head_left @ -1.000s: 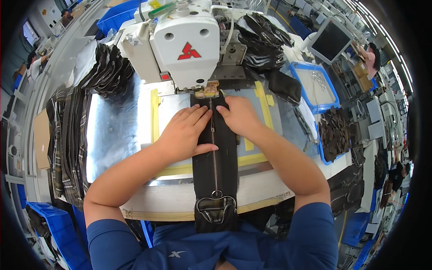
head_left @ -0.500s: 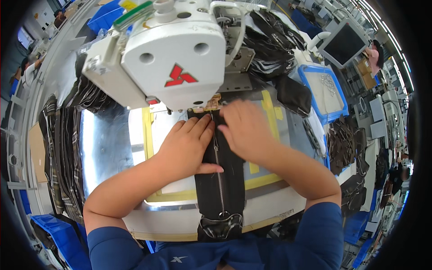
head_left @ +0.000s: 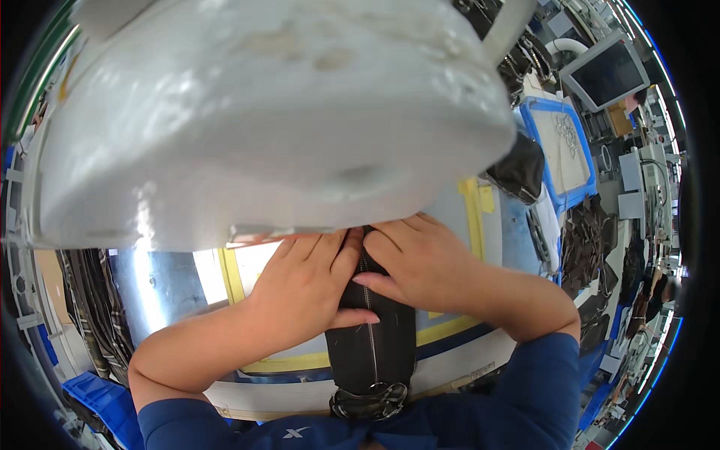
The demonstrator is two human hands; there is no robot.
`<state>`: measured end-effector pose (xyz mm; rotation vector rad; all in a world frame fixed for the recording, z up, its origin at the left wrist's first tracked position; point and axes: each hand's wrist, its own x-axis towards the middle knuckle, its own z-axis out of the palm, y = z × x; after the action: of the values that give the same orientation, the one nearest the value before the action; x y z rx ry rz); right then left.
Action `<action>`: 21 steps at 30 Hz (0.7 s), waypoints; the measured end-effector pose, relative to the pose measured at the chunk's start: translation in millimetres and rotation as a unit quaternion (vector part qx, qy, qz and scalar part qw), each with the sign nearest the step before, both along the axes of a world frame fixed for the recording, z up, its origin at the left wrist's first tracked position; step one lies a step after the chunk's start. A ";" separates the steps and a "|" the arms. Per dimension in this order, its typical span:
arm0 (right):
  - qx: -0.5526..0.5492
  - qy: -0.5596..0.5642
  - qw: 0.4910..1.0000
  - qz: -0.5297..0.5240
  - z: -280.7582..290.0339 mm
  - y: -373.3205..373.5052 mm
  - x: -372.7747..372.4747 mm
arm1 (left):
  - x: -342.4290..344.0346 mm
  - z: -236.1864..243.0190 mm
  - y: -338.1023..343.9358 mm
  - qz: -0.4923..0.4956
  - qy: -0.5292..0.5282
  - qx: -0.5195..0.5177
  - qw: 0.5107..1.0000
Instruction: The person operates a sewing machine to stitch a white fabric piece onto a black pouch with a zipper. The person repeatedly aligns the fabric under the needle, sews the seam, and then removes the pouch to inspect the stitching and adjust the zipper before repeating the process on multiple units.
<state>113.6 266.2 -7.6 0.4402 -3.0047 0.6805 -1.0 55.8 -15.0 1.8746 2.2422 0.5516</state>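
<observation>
A long black fabric piece with a metal zipper (head_left: 373, 352) down its middle runs toward me from beneath the white sewing machine head (head_left: 285, 150). My left hand (head_left: 304, 281) lies on the piece's left side, fingers stretched forward and thumb spread across toward the zipper. On the right side, my right hand (head_left: 424, 262) presses the fabric with its thumb held apart, close to the zipper. The machine head hides the fingertips of both hands and the fabric's far end. At the near end, by my shirt, a shiny black part with a metal zipper edge (head_left: 369, 401) bunches up.
Yellow tape strips (head_left: 442, 330) frame the work surface. Stacked dark and plaid fabric (head_left: 86, 300) lies at left, above a blue bin (head_left: 105, 405). To the right are a blue-rimmed tray (head_left: 559, 150), brown scraps (head_left: 589, 236) and a monitor (head_left: 607, 71).
My view has come much closer to the machine head, which now covers the sewing area. My right hand has settled onto the fabric beside my left, after being raised and blurred.
</observation>
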 end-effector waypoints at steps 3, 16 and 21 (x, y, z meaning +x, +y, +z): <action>0.006 -0.006 1.000 0.014 2.2 1.2 -0.5 | -1.1 1.4 1.3 0.001 -0.012 -0.008 1.000; -0.011 -0.023 1.000 0.015 -0.8 -0.2 4.6 | 0.4 0.7 4.4 0.005 -0.030 -0.001 1.000; -0.020 -0.041 0.999 0.020 1.0 2.3 5.4 | 1.7 -1.2 4.6 0.006 -0.042 -0.009 0.999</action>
<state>119.0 268.5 -6.7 0.4837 -3.0590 0.7797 0.8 60.4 -16.3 1.7944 2.1991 0.5982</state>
